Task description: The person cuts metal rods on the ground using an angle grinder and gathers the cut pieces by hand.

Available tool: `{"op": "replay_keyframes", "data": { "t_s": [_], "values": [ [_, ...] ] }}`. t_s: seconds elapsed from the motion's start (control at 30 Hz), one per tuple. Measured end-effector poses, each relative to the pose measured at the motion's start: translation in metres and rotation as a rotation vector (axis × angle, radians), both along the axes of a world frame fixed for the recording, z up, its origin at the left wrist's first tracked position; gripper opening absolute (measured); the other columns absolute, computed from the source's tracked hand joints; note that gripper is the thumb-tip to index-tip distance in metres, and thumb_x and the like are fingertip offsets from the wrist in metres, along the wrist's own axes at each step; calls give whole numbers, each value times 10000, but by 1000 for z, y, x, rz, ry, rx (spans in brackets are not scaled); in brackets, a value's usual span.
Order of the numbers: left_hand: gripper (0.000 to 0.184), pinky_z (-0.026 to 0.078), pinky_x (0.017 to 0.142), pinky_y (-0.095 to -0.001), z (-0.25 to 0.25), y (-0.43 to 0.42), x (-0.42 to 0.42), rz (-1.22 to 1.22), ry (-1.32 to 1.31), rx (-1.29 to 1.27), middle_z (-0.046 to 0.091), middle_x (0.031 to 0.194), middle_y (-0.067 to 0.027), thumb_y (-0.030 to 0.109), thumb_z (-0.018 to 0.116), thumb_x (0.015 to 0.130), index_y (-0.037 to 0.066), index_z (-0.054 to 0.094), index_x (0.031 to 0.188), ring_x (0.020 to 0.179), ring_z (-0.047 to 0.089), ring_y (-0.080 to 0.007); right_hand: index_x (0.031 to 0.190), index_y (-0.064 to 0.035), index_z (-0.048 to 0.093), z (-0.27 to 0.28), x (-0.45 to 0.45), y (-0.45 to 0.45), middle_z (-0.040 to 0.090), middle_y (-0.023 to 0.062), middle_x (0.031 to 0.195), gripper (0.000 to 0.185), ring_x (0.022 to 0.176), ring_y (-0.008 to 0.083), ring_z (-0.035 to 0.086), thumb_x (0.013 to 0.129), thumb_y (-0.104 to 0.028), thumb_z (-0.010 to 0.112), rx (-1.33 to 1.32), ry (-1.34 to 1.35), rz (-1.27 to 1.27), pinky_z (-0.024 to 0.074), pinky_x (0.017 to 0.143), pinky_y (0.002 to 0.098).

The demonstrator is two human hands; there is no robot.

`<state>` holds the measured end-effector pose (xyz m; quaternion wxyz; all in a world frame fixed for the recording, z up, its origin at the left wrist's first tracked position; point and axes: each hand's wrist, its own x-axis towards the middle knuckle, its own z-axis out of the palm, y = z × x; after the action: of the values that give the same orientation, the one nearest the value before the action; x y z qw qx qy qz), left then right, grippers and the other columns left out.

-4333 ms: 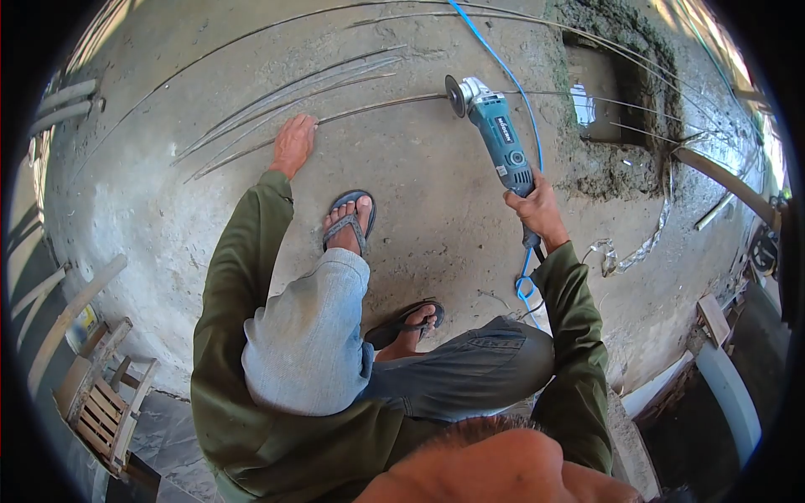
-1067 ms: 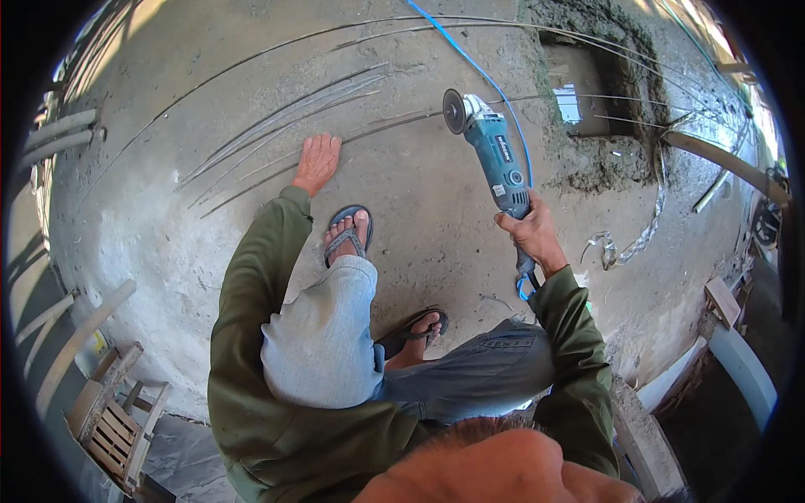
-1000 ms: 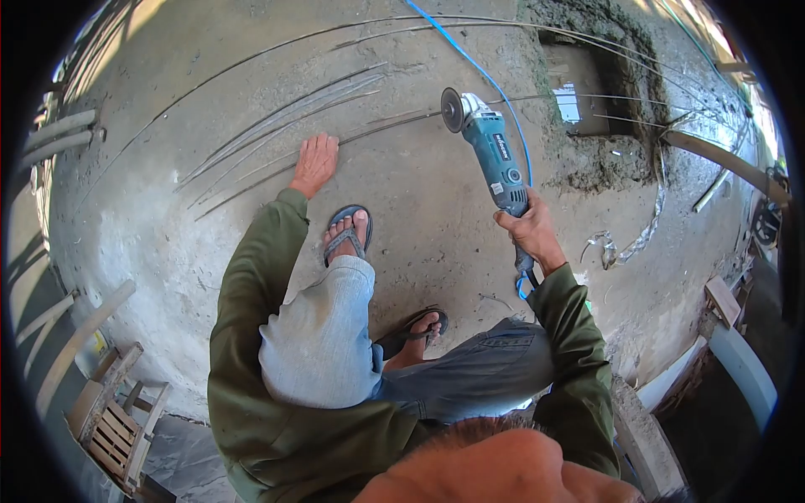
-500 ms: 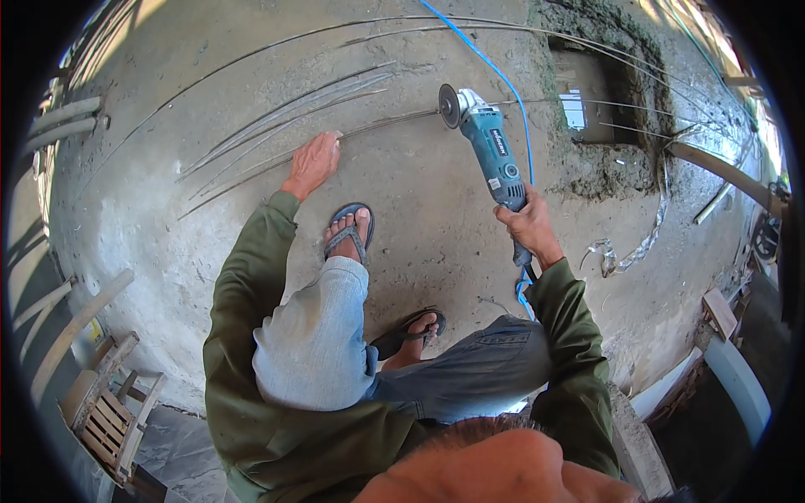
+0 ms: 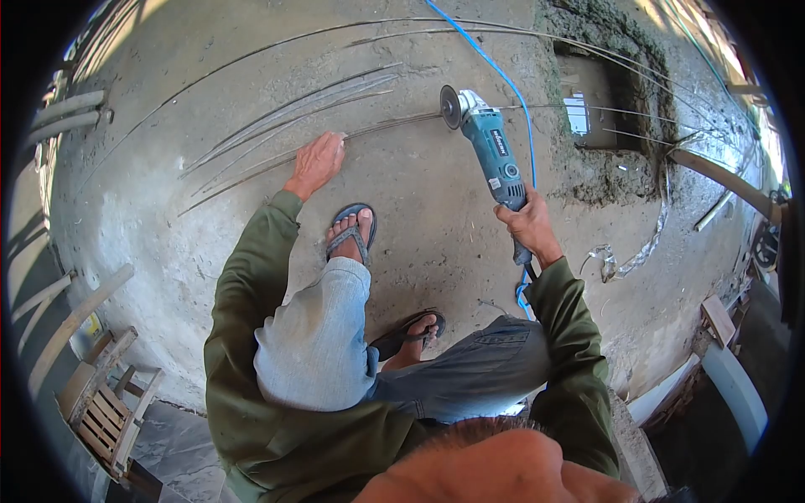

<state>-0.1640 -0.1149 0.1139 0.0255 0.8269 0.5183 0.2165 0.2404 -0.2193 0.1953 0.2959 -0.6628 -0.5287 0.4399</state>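
My right hand (image 5: pixel 530 226) is wrapped around the rear handle of a teal angle grinder (image 5: pixel 490 144). The grinder's dark cutting disc (image 5: pixel 450 107) meets a thin bundle of steel rods (image 5: pixel 381 127), touching them or very close. Left of the disc, my left hand (image 5: pixel 317 164) is closed over the same rods near the ground. Its fingertips are partly hidden. Several cut lengths of steel rod (image 5: pixel 293 107) lie beyond this hand. A blue power cord (image 5: pixel 490 63) runs along the ground past the grinder, and more of it lies below my right hand.
A square pit (image 5: pixel 599 105) with rough, dark edges and water in it opens at upper right; long rods cross it. Crumpled foil-like strip (image 5: pixel 637 260) lies at right. A small wooden chair (image 5: pixel 105 411) stands at lower left. My sandalled feet (image 5: pixel 350 235) are close below the rods.
Both hands, the grinder and the rods hold nearly the same positions. The whole view has shifted very slightly.
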Motion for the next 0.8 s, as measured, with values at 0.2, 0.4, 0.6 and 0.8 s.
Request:
{"op": "replay_keyframes", "data": {
  "t_s": [0.2,0.4,0.6,0.8],
  "values": [
    [184,508,655,-459,-1,0,0,9,-6,10,594,877,-111,146,554,864,99,571,1041,780,624,-335,985,15,555,8,-4,0,531,14,671,383,548,99,483,681,-165,705,-60,53,-18,416,510,275],
    [178,508,644,-460,0,2,0,6,-21,35,593,868,-110,143,556,861,98,570,1032,770,626,-334,994,17,555,2,-1,1,531,11,669,395,534,96,477,681,-171,707,-42,28,-13,411,496,274],
    [166,508,651,-457,4,3,0,1,-44,47,594,859,-108,150,557,862,97,575,1018,779,626,-329,1000,23,555,0,2,-1,536,24,681,420,565,106,491,675,-193,712,-40,20,11,418,518,281],
    [177,505,656,-450,4,2,1,20,-72,14,614,896,-102,194,573,883,101,589,1033,786,631,-328,993,27,554,0,1,-2,538,24,692,430,566,110,477,666,-199,718,-13,-6,-8,410,518,282]
  ]
}}
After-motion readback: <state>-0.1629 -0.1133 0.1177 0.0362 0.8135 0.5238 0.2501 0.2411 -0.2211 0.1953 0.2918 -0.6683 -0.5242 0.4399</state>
